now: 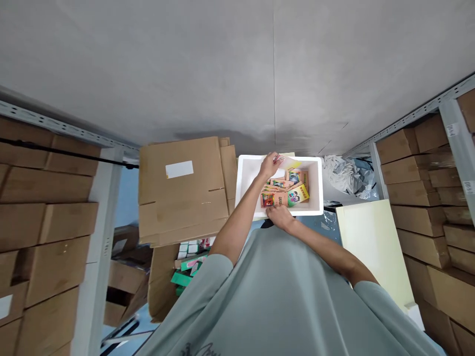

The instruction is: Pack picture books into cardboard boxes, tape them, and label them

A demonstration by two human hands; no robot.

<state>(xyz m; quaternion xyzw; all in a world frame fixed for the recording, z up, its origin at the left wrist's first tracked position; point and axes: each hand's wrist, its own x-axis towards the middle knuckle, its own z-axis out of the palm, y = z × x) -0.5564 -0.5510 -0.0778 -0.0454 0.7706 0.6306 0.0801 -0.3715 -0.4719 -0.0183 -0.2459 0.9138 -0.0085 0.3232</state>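
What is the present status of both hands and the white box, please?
Left hand seems to pinch small pink item over white box. Right hand at box's near rim. Packs piled inside. Left forearm crosses box, hiding part of it.

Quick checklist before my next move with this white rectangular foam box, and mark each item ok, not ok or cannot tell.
1. White rectangular foam box open at the top: ok.
2. Left hand over the box, a small pink-and-white piece at its fingertips: ok.
3. Right hand at the near rim: ok. Its fingertips are partly hidden, so a firm grip: cannot tell.
4. Orange-brown printed packs inside the walls: ok. Neatly lined up: not ok, they overlap at angles.
5. Free space left of the box: not ok, flat brown cardboard crowds that side.
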